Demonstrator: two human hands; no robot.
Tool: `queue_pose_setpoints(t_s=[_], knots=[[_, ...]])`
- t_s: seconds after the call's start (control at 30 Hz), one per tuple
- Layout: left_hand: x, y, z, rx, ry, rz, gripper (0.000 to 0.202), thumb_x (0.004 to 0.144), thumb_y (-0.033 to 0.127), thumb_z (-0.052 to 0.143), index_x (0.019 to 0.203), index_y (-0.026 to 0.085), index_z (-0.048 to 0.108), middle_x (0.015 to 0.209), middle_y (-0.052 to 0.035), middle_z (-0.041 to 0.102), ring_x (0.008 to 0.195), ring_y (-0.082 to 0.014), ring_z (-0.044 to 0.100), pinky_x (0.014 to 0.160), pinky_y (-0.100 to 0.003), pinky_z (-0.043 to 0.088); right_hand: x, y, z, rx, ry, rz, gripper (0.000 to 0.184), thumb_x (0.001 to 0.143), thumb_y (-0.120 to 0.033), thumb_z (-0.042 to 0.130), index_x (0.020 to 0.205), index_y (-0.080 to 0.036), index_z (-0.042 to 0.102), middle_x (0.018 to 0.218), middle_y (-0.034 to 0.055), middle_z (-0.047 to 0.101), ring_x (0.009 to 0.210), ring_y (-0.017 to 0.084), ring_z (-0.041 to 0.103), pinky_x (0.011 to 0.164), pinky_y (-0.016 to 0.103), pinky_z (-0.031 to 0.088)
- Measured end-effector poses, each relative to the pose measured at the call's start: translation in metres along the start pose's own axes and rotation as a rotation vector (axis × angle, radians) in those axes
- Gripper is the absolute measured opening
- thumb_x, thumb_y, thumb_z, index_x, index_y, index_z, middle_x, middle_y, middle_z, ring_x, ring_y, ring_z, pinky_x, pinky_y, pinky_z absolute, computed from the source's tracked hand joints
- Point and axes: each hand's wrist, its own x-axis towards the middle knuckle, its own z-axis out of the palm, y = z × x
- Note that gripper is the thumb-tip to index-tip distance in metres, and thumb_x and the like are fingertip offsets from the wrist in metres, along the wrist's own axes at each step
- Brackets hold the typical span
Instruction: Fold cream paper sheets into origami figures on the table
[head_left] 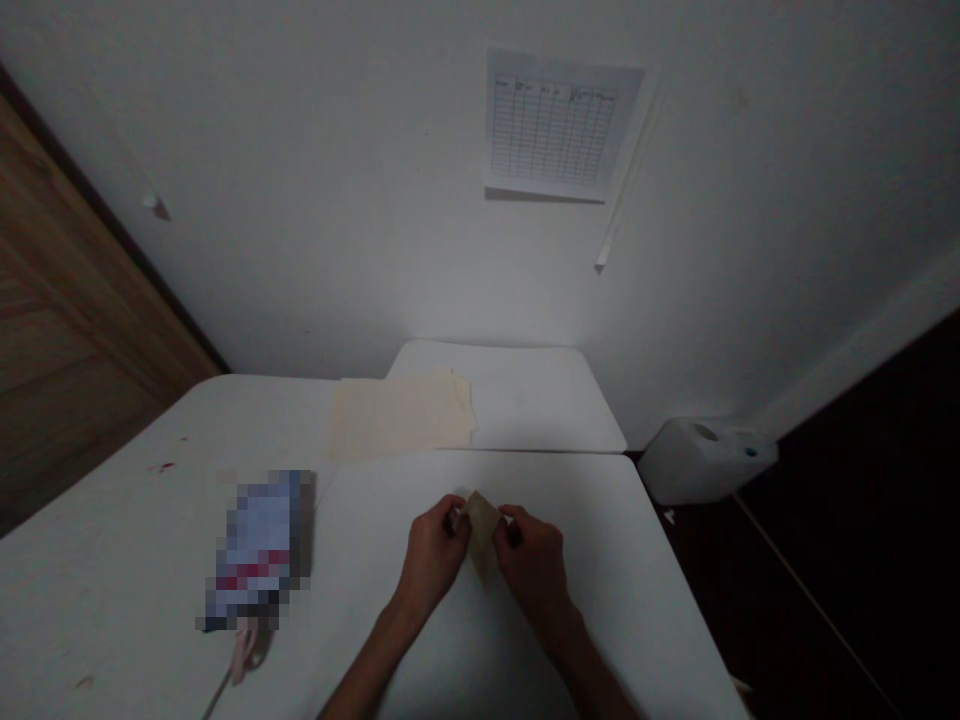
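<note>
Both my hands meet over the near part of a white table (615, 600). My left hand (433, 560) and my right hand (531, 563) each pinch one side of a small tan folded piece of paper (482, 528), holding it just above the tabletop. The fingers of both hands are closed on its edges. A stack of cream paper sheets (401, 415) lies further back, at the seam between the tables.
A pixelated flat object (259, 550) lies on the left table, with pink-handled scissors (244, 655) just below it. A white plastic container (705, 455) stands on the dark floor to the right. A printed table sheet (555, 125) hangs on the wall. A wooden door (67, 350) is at left.
</note>
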Motion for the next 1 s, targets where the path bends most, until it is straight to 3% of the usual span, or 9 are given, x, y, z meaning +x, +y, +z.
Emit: queue_pose_setpoints(t_s=[0.17,0.4,0.53,0.67,0.83,0.93,1.0], knots=[[0.000,0.005,0.002,-0.028,-0.074,0.036,0.024,0.085,0.031,0.045,0.090,0.019,0.065,0.067,0.0001,0.065,0.059,-0.0160,0.059,0.058,-0.024,0.041,0.005,-0.004,0.003,0.050,-0.055,-0.011,0.023,0.086,-0.029,0.054,0.098,-0.019,0.071,0.065,0.0010,0.070,0.056,0.014,0.065,0.060,0.022,0.044],[0.002,0.016,0.004,0.156,0.016,-0.052,0.016,0.085,0.025,0.049,0.092,0.020,0.064,0.084,-0.0047,0.071,0.071,-0.0191,0.065,0.064,-0.025,0.042,0.002,-0.013,0.005,0.091,-0.049,-0.023,0.026,0.090,-0.031,0.051,0.101,-0.019,0.071,0.065,0.0011,0.069,0.055,0.014,0.063,0.058,0.021,0.043],[0.005,0.018,0.001,0.242,-0.031,-0.082,0.016,0.084,0.019,0.050,0.079,0.021,0.065,0.075,-0.0034,0.070,0.069,-0.0185,0.065,0.061,-0.023,0.039,-0.001,-0.012,0.009,0.084,-0.015,-0.024,0.025,0.086,-0.028,0.053,0.102,-0.019,0.071,0.063,0.0007,0.068,0.055,0.014,0.063,0.059,0.021,0.044],[0.006,0.013,-0.003,0.274,-0.053,-0.083,0.019,0.083,0.015,0.050,0.074,0.020,0.066,0.072,-0.0039,0.070,0.067,-0.0184,0.065,0.061,-0.024,0.038,0.000,-0.005,0.009,0.064,0.004,0.018,0.029,0.082,-0.022,0.051,0.104,-0.019,0.070,0.061,-0.0001,0.067,0.051,0.014,0.061,0.057,0.021,0.044],[0.007,0.001,-0.005,0.187,-0.036,-0.060,0.022,0.071,0.006,0.052,0.077,0.019,0.069,0.076,-0.0034,0.072,0.074,-0.0195,0.067,0.065,-0.025,0.041,0.002,0.001,0.006,0.038,0.019,0.041,0.035,0.077,-0.018,0.051,0.107,-0.018,0.069,0.061,-0.0004,0.067,0.052,0.014,0.061,0.058,0.022,0.044],[0.009,-0.007,-0.006,0.140,-0.076,-0.026,0.020,0.076,0.010,0.051,0.077,0.019,0.069,0.074,-0.0016,0.072,0.071,-0.0175,0.066,0.065,-0.025,0.044,0.002,0.003,0.004,0.047,0.005,0.013,0.028,0.080,-0.021,0.051,0.100,-0.019,0.071,0.063,0.0005,0.068,0.054,0.014,0.062,0.058,0.022,0.043],[0.008,-0.013,-0.005,0.109,-0.078,0.023,0.019,0.081,0.016,0.051,0.088,0.019,0.068,0.082,-0.0025,0.072,0.070,-0.0166,0.066,0.067,-0.026,0.048,0.003,0.003,0.003,0.059,-0.020,-0.013,0.025,0.084,-0.023,0.050,0.095,-0.020,0.072,0.066,0.0014,0.069,0.056,0.015,0.063,0.058,0.021,0.042]])
